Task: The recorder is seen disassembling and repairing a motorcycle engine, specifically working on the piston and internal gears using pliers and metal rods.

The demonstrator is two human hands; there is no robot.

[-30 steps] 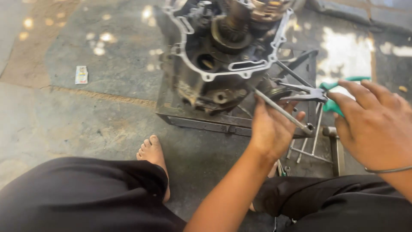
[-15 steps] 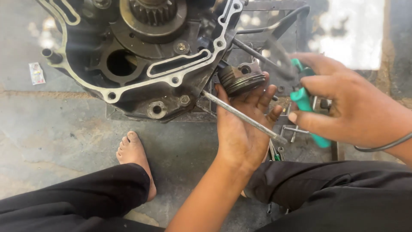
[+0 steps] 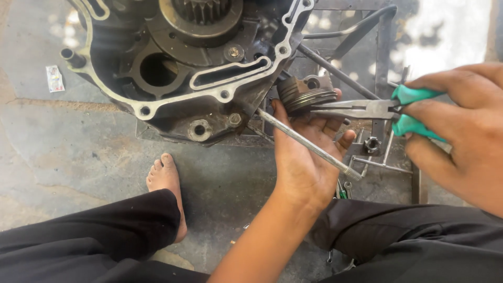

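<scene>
Hands (image 3: 304, 157) cradling grimy, seemingly ringed piston (image 3: 306, 94)

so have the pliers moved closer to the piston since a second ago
Yes. The green-handled pliers in the right hand have come leftward; their tips now reach the piston cupped in the left hand, below the engine case.

One camera only, worn on the head, looking steeply down and close over the hands, the engine case (image 3: 183, 68) at the frame's top, knees and a bare foot (image 3: 166, 181) below.
</scene>
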